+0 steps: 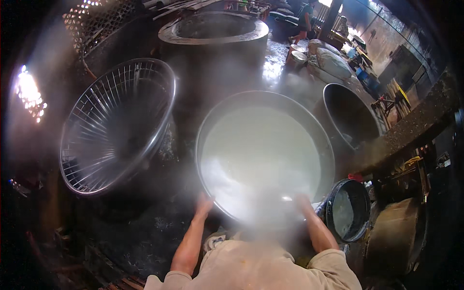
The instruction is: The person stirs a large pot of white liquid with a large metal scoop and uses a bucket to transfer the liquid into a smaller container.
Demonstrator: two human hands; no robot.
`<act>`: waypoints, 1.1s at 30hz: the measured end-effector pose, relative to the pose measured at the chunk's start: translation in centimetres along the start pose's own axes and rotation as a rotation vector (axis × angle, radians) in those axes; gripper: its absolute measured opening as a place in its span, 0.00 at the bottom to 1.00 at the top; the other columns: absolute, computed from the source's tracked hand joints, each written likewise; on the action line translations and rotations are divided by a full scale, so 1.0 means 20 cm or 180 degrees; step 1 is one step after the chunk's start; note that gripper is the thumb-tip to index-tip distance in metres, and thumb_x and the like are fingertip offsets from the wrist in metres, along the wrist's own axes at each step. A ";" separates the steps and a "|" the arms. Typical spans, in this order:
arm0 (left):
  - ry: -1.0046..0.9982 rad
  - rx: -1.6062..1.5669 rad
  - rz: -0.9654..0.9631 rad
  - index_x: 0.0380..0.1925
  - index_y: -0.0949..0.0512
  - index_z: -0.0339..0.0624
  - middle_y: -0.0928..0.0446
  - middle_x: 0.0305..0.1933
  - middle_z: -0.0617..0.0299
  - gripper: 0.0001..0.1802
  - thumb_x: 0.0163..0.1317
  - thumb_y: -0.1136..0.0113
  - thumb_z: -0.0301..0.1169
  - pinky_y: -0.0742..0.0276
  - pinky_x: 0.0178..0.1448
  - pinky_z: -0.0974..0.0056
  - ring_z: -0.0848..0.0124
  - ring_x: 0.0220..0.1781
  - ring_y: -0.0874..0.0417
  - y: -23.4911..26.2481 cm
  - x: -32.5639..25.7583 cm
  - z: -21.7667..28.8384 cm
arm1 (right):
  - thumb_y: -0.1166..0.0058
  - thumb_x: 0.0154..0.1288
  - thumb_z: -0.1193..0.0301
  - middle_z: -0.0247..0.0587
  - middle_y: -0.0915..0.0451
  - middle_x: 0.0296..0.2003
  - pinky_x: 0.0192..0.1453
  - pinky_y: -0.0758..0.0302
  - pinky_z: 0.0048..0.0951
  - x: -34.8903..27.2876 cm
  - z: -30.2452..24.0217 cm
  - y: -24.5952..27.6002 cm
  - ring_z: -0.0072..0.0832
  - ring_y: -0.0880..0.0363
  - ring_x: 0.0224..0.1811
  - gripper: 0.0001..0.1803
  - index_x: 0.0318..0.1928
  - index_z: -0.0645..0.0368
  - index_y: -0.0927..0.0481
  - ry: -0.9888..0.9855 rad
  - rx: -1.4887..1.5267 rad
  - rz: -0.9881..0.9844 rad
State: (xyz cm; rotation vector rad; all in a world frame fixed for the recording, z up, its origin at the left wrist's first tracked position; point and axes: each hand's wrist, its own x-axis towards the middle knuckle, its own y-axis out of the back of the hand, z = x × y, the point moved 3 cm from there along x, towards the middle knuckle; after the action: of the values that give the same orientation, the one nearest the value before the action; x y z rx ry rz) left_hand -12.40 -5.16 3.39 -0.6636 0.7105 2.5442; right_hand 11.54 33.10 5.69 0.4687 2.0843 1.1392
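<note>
A large round metal pot (pixel 330 159) full of milky, pale liquid (pixel 261 145) stands in front of me, with steam drifting over its near side. My left hand (pixel 205 203) is at the near left part of its rim, the fingers closed against the wall. On the near right, my right hand (pixel 303 204) grips the rim too, though steam blurs its fingers. Both forearms reach forward from my light-coloured shirt. The pot's near edge is mostly lost in the haze.
Left of the pot, a big slatted metal basket (pixel 150 150) leans tilted. Behind is a round stone-like vat (pixel 166 36). An upright-tilted metal tub (pixel 325 99) and a dark bucket (pixel 333 227) with cloudy liquid are on the right. White sacks (pixel 333 63) and a person (pixel 304 19) are farther back.
</note>
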 end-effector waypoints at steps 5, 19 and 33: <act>0.0007 0.0002 0.0430 0.52 0.43 0.29 0.41 0.56 0.42 0.34 0.48 0.45 0.35 0.44 0.59 0.60 0.56 0.59 0.40 -0.03 -0.12 0.14 | 0.51 0.40 0.71 0.54 0.24 0.32 0.42 0.30 0.37 -0.25 0.02 0.47 0.44 0.25 0.38 0.16 0.34 0.64 0.26 -0.0158 -0.0543 -0.0153; 0.0146 -0.0289 0.0999 0.54 0.45 0.30 0.40 0.55 0.43 0.32 0.50 0.50 0.32 0.42 0.58 0.61 0.57 0.57 0.38 -0.05 -0.23 0.19 | 0.48 0.44 0.68 0.56 0.24 0.29 0.35 0.28 0.42 0.21 0.09 0.86 0.45 0.24 0.33 0.18 0.38 0.63 0.28 0.0201 -0.0040 0.1727; 0.0266 -0.0361 0.0391 0.57 0.49 0.32 0.48 0.61 0.44 0.35 0.51 0.49 0.36 0.50 0.64 0.60 0.56 0.63 0.48 0.00 -0.18 0.18 | 0.50 0.41 0.72 0.53 0.25 0.21 0.19 0.26 0.33 0.14 -0.11 0.11 0.36 0.24 0.17 0.16 0.33 0.68 0.28 0.0407 0.0960 0.0949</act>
State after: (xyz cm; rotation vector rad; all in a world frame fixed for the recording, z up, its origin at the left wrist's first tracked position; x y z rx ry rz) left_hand -10.68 -4.00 8.06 -0.7905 0.6568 2.6992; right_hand 8.01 34.66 7.10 0.8963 2.3681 1.0414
